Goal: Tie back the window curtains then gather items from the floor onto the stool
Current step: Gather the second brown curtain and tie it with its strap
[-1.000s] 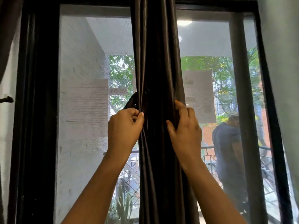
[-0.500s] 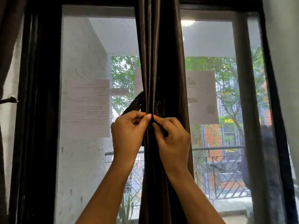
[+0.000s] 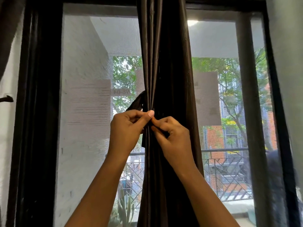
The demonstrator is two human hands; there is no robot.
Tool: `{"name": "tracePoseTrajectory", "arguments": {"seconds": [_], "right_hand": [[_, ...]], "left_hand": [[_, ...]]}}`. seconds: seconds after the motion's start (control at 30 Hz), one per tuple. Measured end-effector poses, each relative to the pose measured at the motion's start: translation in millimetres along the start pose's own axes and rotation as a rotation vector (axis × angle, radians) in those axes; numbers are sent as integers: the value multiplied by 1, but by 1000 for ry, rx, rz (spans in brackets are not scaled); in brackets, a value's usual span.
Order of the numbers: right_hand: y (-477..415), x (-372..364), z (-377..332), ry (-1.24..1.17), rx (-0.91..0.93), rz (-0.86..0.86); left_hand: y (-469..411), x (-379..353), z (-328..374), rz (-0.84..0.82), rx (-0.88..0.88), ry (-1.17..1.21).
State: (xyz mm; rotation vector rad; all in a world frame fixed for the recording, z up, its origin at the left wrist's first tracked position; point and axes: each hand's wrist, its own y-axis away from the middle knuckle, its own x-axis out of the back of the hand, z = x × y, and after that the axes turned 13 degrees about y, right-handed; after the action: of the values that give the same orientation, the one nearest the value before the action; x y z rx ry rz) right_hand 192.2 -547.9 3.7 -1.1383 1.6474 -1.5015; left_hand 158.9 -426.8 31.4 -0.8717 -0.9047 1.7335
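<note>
A dark curtain (image 3: 165,63), gathered into a narrow bunch of folds, hangs down the middle of the window (image 3: 85,79) from the top of the view to the bottom. Both hands are raised to it at about mid-height, meeting at the front of the bunch. The left hand (image 3: 126,131) sits on the curtain's left side with its fingers (image 3: 150,114) closed narrowly, thumb pressed against the forefinger, pinching the folds or a strip over them; which of the two cannot be told. The right hand (image 3: 173,138) is just beside it, nearly touching at the fingertips, with its fingers curled in and pinched tight on the dark cloth at the same spot. A dark tie (image 3: 136,104) juts out from behind the curtain's left edge just above the left hand, slanting down to the left, and a short dark end shows below that hand against the curtain's edge. The black frame (image 3: 37,112) stands to the left, with another upright bar to the right of the curtain. Through the screened pane a white wall, green trees (image 3: 126,71), a brick building (image 3: 214,138) and a metal railing (image 3: 227,171) are visible outside. At the far left a pale curtain edge and a small dark hook (image 3: 6,99) show against the wall
</note>
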Motion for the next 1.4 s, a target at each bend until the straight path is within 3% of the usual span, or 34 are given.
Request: {"name": "tracePoseTrajectory", "arguments": {"seconds": [0.13,0.2,0.3,0.37,0.43,0.57,0.77,1.2,1.4], "right_hand": [[-2,11,6,330,203,-83],[-1,21,8,532,257,94],[-3,35,11,668,-5,388],[-6,40,19,637,-187,361],[-9,41,28,471,-223,305],[0,39,25,279,-129,289],[9,19,11,386,30,200],[10,13,23,259,17,87],[5,13,39,276,133,-52]], "left_hand": [[-8,1,-2,18,-11,-111],[-7,-2,-4,79,-37,-181],[-1,-10,-4,117,-67,-241],[2,-14,-4,121,-92,-275],[3,-17,-4,125,-119,-296],[6,-23,-7,131,-158,-298],[14,-35,-9,114,-161,-211],[13,-39,-14,69,5,-25],[4,-38,-12,96,72,-69]]}}
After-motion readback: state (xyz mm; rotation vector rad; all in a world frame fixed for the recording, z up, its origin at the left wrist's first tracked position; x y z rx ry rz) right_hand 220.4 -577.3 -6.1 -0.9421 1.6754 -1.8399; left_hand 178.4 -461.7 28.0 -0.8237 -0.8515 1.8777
